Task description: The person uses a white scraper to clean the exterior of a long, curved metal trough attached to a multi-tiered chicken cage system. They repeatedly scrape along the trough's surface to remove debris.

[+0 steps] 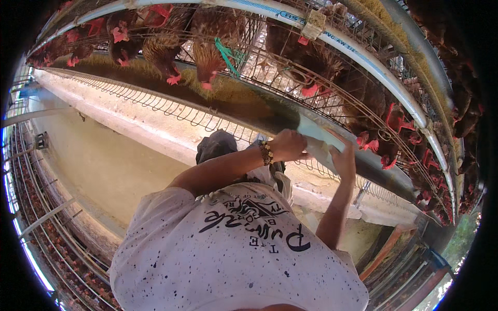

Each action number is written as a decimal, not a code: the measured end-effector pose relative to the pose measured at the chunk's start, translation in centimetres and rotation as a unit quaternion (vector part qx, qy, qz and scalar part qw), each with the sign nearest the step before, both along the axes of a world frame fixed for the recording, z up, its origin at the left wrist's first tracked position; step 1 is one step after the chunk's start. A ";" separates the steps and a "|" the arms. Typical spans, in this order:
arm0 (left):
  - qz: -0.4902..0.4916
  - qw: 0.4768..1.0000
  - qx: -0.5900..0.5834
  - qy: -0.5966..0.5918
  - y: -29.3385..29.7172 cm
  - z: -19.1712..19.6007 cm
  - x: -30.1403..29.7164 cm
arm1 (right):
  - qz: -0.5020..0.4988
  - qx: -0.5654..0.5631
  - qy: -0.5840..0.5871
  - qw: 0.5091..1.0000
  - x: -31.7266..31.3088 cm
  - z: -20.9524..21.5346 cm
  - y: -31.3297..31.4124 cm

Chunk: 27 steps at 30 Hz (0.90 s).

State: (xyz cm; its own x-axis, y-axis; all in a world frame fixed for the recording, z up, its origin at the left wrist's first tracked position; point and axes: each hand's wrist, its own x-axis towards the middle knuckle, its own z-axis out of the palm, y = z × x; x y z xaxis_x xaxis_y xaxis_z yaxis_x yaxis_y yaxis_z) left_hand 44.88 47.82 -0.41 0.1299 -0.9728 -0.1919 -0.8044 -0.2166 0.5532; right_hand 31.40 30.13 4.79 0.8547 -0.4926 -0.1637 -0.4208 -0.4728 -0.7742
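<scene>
My left hand (288,145), with a beaded bracelet at the wrist, is closed on a pale, flat, translucent piece (317,149) whose exact kind I cannot make out. My right hand (343,158) is just right of that piece, thumb and forefinger apart, the forefinger stretched toward the trough. Whether its thumb touches the piece is unclear. Both hands are at the near edge of a long feed trough (306,128). Brown feed (244,101) lies in the trough left of my hands, ending in a dark edge; beside my hands the trough's bluish-grey surface shows bare.
Brown hens (210,52) in wire cages put their heads out over the trough. A pale pipe (358,49) runs above them. Below the trough is a wire rack (171,106) over a concrete ledge (124,116). A green tie (227,56) hangs on the cage. More cage rows (41,202) line the left.
</scene>
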 end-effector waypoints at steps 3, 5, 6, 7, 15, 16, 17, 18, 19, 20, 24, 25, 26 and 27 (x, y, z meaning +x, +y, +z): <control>0.032 0.999 0.013 -0.012 2.3 0.2 3.4 | 0.006 0.079 -0.011 0.997 4.9 -1.0 3.5; 0.038 0.999 0.018 -0.014 4.6 0.6 6.5 | 0.002 0.061 -0.023 0.998 7.9 -1.5 6.5; 0.029 0.999 0.029 -0.014 5.8 0.6 8.3 | 0.001 0.051 -0.028 0.998 9.4 -1.8 7.9; 0.023 0.999 0.036 -0.015 7.3 0.6 10.0 | 0.006 0.030 -0.034 0.999 11.1 -2.1 9.4; 0.042 0.996 0.037 0.063 18.4 -1.8 21.9 | 0.090 0.020 -0.016 0.996 24.0 -0.4 19.2; 0.039 0.999 0.017 0.027 19.5 -0.6 22.8 | 0.084 -0.004 0.006 0.996 25.3 -1.2 20.0; 0.042 0.999 -0.001 -0.007 21.0 0.4 23.5 | 0.083 -0.026 0.029 0.996 26.7 -1.7 21.0; 0.045 0.998 -0.019 -0.040 22.7 0.9 24.3 | 0.082 -0.047 0.053 0.994 27.7 -2.0 22.2; 0.121 0.985 -0.055 0.110 25.2 -1.6 25.7 | 0.075 -0.049 0.035 0.995 29.2 -1.4 24.7; 0.193 0.942 -0.092 0.258 28.1 -6.1 27.3 | 0.115 -0.009 0.024 0.993 30.9 0.3 27.5; 0.245 0.963 -0.098 0.061 37.6 -0.7 32.6 | 0.108 -0.175 -0.096 0.974 35.3 -3.9 37.5; 0.326 0.923 -0.162 0.126 39.5 -0.4 33.0 | 0.075 -0.080 -0.156 0.982 36.6 -4.4 39.2; 0.346 0.927 -0.142 0.019 39.1 3.2 32.6 | 0.030 0.003 -0.216 0.976 37.9 -5.1 40.3; 0.350 0.924 -0.149 -0.029 39.8 3.4 32.1 | 0.033 0.043 -0.147 0.988 37.9 -4.7 40.0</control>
State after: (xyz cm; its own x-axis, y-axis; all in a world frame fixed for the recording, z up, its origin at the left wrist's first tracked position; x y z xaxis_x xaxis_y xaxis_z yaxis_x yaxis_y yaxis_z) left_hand 77.00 87.58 2.94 0.7487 -0.6555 0.0986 -0.5555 -0.5393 0.6330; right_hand 69.26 70.17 0.06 0.9014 -0.4292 0.0572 -0.1424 -0.4187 -0.8969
